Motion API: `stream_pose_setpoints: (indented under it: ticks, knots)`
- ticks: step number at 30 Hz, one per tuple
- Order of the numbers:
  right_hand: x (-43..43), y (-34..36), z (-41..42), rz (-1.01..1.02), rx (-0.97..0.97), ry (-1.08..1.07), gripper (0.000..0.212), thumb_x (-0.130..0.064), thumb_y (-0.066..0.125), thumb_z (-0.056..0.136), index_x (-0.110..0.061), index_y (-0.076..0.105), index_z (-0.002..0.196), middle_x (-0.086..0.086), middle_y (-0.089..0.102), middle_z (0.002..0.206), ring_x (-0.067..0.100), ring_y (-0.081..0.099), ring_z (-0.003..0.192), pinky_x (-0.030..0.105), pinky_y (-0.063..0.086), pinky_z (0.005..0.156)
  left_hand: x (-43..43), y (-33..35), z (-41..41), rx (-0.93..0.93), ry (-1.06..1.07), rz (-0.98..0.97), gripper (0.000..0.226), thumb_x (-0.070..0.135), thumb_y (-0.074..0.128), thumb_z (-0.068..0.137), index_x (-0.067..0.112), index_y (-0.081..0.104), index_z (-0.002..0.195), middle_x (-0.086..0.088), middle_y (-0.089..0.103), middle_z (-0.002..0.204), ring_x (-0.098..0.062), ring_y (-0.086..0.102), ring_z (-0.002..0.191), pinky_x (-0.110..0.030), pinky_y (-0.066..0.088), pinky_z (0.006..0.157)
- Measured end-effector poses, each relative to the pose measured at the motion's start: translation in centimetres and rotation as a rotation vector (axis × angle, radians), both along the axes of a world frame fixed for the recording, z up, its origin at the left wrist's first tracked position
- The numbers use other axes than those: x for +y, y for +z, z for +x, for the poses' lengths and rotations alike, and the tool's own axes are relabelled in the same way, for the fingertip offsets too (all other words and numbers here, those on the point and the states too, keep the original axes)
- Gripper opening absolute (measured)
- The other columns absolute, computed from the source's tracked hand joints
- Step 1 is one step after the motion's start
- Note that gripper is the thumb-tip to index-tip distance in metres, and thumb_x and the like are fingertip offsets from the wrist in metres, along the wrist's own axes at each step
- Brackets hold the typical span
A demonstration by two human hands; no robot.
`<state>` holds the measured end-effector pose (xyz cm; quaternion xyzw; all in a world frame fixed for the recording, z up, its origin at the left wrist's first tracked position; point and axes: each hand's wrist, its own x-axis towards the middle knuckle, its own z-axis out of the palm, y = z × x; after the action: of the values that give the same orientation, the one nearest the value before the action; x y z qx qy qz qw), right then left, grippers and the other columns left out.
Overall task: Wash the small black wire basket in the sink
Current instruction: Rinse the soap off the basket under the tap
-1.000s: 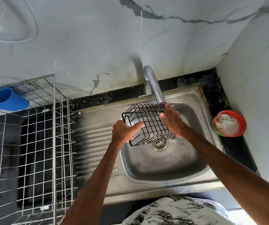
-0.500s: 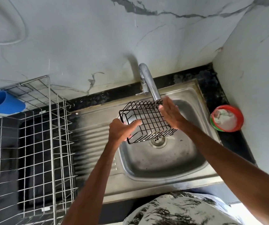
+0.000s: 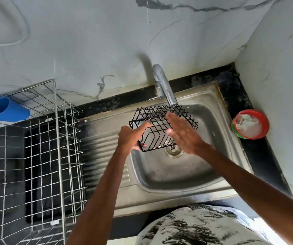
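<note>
Two hands over the sink (image 3: 191, 181), that's what we see. Left hand (image 3: 130, 138) grips the near-left edge of the black wire basket (image 3: 157, 124), fingers curled round the rim wire, thumb reaching up along the left side. Basket is held up in the air above the steel basin, tilted, its far rim just under the tap (image 3: 163, 85) spout, touching or nearly so; we cannot tell which. Drain (image 3: 174, 150) sits just below the basket's near-right corner.

Right hand (image 3: 184, 133) is open and flat, fingers stretched out together, laid across the right part of the basket; palm faces the wires. We cannot tell how firmly it presses. It holds nothing.

We cannot tell if water is running; no clear stream shows.

Left of the basin, the ribbed drainboard, then a big silver wire rack (image 3: 41, 147) standing on the dark surface (image 3: 259, 156). Blue plastic container (image 3: 4, 109) at far left, against the rack's far side. Right of the sink, a red round tub (image 3: 251, 124) with white stuff inside sits on the surface near the corner of the walls, well apart from the basket. Marble-look wall behind the tap. Patterned black-and-white clothing at the near edge.
</note>
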<state>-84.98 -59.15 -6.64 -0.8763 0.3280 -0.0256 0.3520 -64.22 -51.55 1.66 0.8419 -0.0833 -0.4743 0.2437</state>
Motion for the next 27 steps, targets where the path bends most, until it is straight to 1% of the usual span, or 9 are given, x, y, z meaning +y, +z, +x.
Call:
stream_pose_setpoints:
  ticks: [5, 9, 13, 15, 18, 21, 22, 24, 27]
  knots:
    - [-2.4, -0.6, -1.9, 0.152, 0.168, -0.093, 0.103, -0.085, -0.012, 0.082, -0.019, -0.007, 0.161, 0.002, -0.011, 0.169, 0.013, -0.015, 0.154, 0.046, -0.002, 0.127, -0.6, 1.0, 0.3, 0.013, -0.014, -0.009, 0.062, 0.049, 0.091, 0.074, 0.002, 0.059, 0.097, -0.018, 0.072, 0.105, -0.035, 0.078, 0.066, -0.043, 0.063, 0.053]
    - [0.8, 3.3, 2.5, 0.041, 0.012, 0.061, 0.088, -0.073, -0.003, 0.094, -0.016, -0.009, 0.161, 0.002, -0.012, 0.169, 0.012, -0.015, 0.155, 0.046, -0.010, 0.125, -2.5, 1.7, 0.2, 0.013, -0.046, 0.010, 0.058, 0.051, 0.088, 0.078, 0.004, 0.056, 0.087, -0.027, 0.071, 0.105, -0.037, 0.077, 0.070, -0.036, 0.058, 0.045]
    - [2.9, 4.8, 5.2, -0.042, -0.062, -0.001, 0.084, -0.064, 0.006, 0.101, -0.005, -0.002, 0.160, 0.014, 0.001, 0.169, 0.022, -0.003, 0.157, 0.041, -0.002, 0.127, -4.3, 1.7, 0.9, 0.001, -0.132, 0.074, 0.083, 0.061, 0.081, 0.082, -0.006, 0.061, 0.126, -0.028, 0.071, 0.097, -0.029, 0.072, 0.049, -0.033, 0.055, 0.039]
    - [2.4, 3.9, 4.5, -0.077, -0.062, -0.012, 0.080, -0.062, 0.010, 0.102, -0.008, 0.001, 0.161, 0.011, 0.005, 0.169, 0.020, 0.001, 0.157, 0.042, 0.003, 0.127, -4.9, 1.5, 1.4, 0.032, -0.185, 0.070, 0.088, 0.063, 0.079, 0.082, -0.002, 0.056, 0.138, -0.030, 0.069, 0.113, -0.033, 0.075, 0.060, -0.035, 0.057, 0.042]
    - [0.7, 1.9, 1.6, -0.001, -0.012, -0.110, 0.076, -0.063, 0.015, 0.103, -0.016, 0.010, 0.162, 0.004, 0.012, 0.169, 0.017, 0.010, 0.156, 0.043, 0.011, 0.127, -5.8, 1.5, 2.1, 0.090, -0.200, 0.086, 0.074, 0.054, 0.085, 0.080, 0.007, 0.059, 0.131, -0.025, 0.061, 0.132, -0.038, 0.075, 0.082, -0.034, 0.055, 0.040]
    - [-0.2, 0.8, -1.6, 0.137, 0.092, -0.288, 0.072, -0.062, 0.023, 0.103, -0.015, 0.023, 0.158, 0.008, 0.028, 0.164, 0.027, 0.024, 0.152, 0.039, 0.017, 0.124, -6.6, 1.6, 2.8, 0.111, -0.195, 0.134, 0.080, 0.051, 0.088, 0.076, 0.011, 0.054, 0.137, -0.023, 0.043, 0.155, -0.046, 0.067, 0.113, -0.052, 0.065, 0.058]
    - [0.0, 0.9, -1.8, 0.150, 0.093, -0.292, 0.074, -0.064, 0.022, 0.102, -0.016, 0.023, 0.158, 0.008, 0.028, 0.164, 0.027, 0.023, 0.152, 0.038, 0.016, 0.123, -6.6, 1.5, 2.9, 0.104, -0.204, 0.146, 0.086, 0.053, 0.088, 0.076, 0.011, 0.052, 0.143, -0.024, 0.040, 0.158, -0.047, 0.065, 0.117, -0.055, 0.065, 0.061]
    - [1.1, 2.1, -0.5, 0.152, 0.023, -0.239, 0.081, -0.070, 0.018, 0.099, -0.016, 0.018, 0.160, 0.006, 0.021, 0.166, 0.024, 0.018, 0.154, 0.035, 0.014, 0.123, -6.7, 1.2, 2.6, 0.085, -0.229, 0.148, 0.087, 0.055, 0.086, 0.079, 0.009, 0.052, 0.145, -0.026, 0.043, 0.156, -0.048, 0.066, 0.114, -0.046, 0.061, 0.045]
    - [2.9, 4.0, 3.6, 0.065, -0.053, -0.072, 0.088, -0.069, 0.011, 0.098, -0.011, -0.003, 0.162, 0.007, -0.005, 0.170, 0.018, -0.006, 0.156, 0.032, -0.003, 0.126, -6.6, 0.8, 1.9, 0.034, -0.255, 0.139, 0.087, 0.061, 0.085, 0.077, 0.006, 0.059, 0.139, -0.024, 0.059, 0.138, -0.045, 0.073, 0.094, -0.039, 0.059, 0.042]
